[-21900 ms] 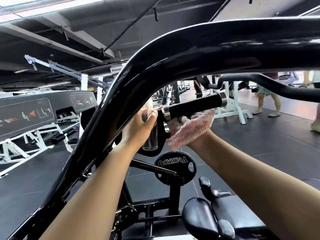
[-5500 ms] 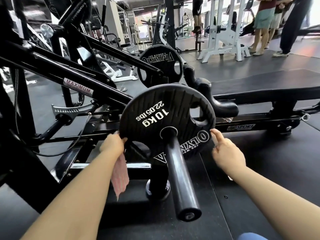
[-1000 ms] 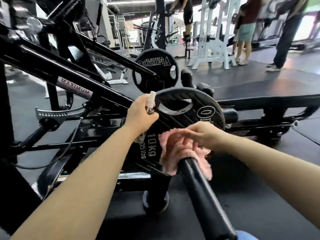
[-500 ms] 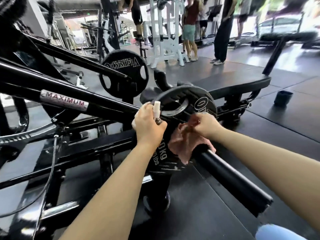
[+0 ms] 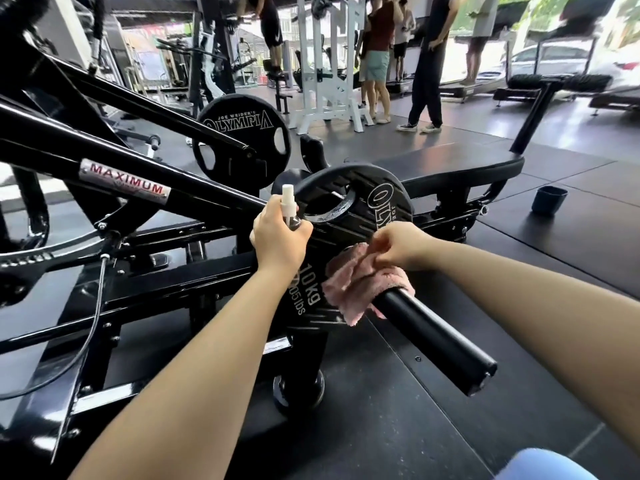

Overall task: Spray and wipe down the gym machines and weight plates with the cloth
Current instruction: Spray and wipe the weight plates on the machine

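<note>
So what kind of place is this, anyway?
A gym, almost certainly: a 10 kg weight plate on a machine's loading bar, a second Olympia plate behind it, and a white rack further back.

I see a dark rubber floor [image 5: 433,417] carrying the black machine frame [image 5: 145,282], with a small dark cup [image 5: 549,200] farther off.

1 head-worn view looks forward and down, close over the hands [image 5: 346,244].

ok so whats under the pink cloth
The pink cloth drapes over the black bar where it meets the 10 kg plate, pinched by the right hand. The joint beneath is covered.
</note>
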The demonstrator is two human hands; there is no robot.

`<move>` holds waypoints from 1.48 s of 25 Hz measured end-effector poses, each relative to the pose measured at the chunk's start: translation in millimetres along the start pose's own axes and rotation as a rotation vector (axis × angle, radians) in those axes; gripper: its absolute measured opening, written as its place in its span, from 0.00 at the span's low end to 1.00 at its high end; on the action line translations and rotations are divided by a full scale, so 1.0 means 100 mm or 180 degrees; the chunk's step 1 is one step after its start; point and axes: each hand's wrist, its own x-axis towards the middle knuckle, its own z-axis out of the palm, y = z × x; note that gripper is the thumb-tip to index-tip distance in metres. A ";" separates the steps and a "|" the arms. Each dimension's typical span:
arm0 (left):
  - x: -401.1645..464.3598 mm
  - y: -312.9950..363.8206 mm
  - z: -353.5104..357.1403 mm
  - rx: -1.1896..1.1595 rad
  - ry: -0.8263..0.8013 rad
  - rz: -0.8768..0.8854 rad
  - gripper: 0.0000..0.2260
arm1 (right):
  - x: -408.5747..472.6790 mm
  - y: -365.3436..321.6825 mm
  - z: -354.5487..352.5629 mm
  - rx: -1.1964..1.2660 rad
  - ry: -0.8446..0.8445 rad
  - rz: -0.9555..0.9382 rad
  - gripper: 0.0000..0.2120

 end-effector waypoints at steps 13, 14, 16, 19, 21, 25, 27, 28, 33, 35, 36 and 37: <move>-0.04 0.03 -0.03 0.0191 -0.0078 0.0003 0.10 | -0.67 0.05 -0.55 0.0189 -0.1813 -0.0611 0.02; -0.04 0.03 -0.02 0.0218 -0.0070 -0.0004 0.10 | -0.63 0.10 -0.47 0.0149 -0.1562 -0.0348 0.08; -0.04 0.01 -0.02 0.0230 -0.0076 0.0007 0.09 | -0.52 0.09 -0.26 -0.0189 -0.0949 -0.0023 0.15; -0.03 -0.04 -0.03 0.0275 -0.0107 0.0067 0.09 | -0.43 -0.12 0.04 -0.0694 -0.0861 0.0042 0.18; -0.01 -0.09 0.00 0.0340 -0.0098 0.0114 0.11 | -0.37 -0.25 0.16 -0.0711 -0.0992 0.0086 0.20; 0.04 -0.20 0.05 0.0491 -0.0037 0.0184 0.16 | 0.00 -0.48 0.24 -0.0659 -0.1267 0.0171 0.19; 0.05 -0.25 0.05 0.0512 -0.0009 0.0240 0.16 | 0.22 -0.50 0.27 -0.0715 -0.1415 0.0144 0.21; 0.05 -0.25 0.06 0.0527 0.0024 0.0280 0.16 | 0.29 -0.50 0.27 -0.0839 -0.1432 0.0130 0.22; 0.01 -0.25 0.05 0.0610 0.0081 0.0258 0.17 | 0.13 -0.58 0.30 -0.0275 -0.1163 0.0544 0.20; -0.01 -0.25 0.04 0.0614 0.0068 0.0240 0.17 | -0.13 -0.51 0.25 -0.0060 -0.1222 0.0756 0.16; -0.02 -0.25 0.03 0.0599 0.0067 0.0224 0.18 | -0.28 -0.42 0.24 -0.0405 -0.1299 0.0545 0.15; -0.03 -0.26 0.03 0.0571 0.0069 0.0199 0.18 | -0.43 -0.36 0.22 -0.0559 -0.1211 0.0487 0.16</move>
